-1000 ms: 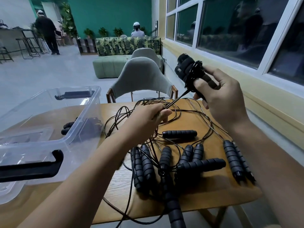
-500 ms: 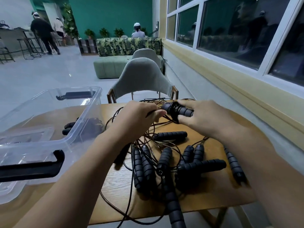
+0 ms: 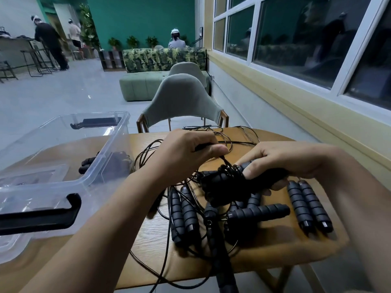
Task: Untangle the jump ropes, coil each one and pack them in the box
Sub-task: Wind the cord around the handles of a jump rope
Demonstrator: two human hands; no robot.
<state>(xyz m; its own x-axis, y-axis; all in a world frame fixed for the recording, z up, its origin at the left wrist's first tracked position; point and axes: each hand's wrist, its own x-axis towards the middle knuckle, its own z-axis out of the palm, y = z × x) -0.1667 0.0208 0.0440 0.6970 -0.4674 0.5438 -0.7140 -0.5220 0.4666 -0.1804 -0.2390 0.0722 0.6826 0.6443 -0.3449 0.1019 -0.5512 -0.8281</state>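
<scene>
A tangle of black jump ropes [image 3: 211, 212] with ribbed foam handles lies on the wooden table [image 3: 152, 233]. My right hand [image 3: 281, 163] grips a pair of handles with cord wound around them [image 3: 228, 176], held low over the pile. My left hand [image 3: 190, 151] pinches the thin black cord [image 3: 222, 159] that runs into that winding. Two loose handles [image 3: 306, 206] lie to the right of the pile. The clear plastic box [image 3: 69, 166] stands at the left, with one coiled rope [image 3: 110, 166] inside it.
The box lid with black latches [image 3: 40, 214] sits at the near left. A grey chair [image 3: 182, 102] stands behind the table. Some cord and one handle [image 3: 224, 271] hang over the near table edge. Several people are far off in the room.
My right hand has come down from chest height to just over the pile with the wound handles. My left hand has stayed on the cord and shifted slightly right.
</scene>
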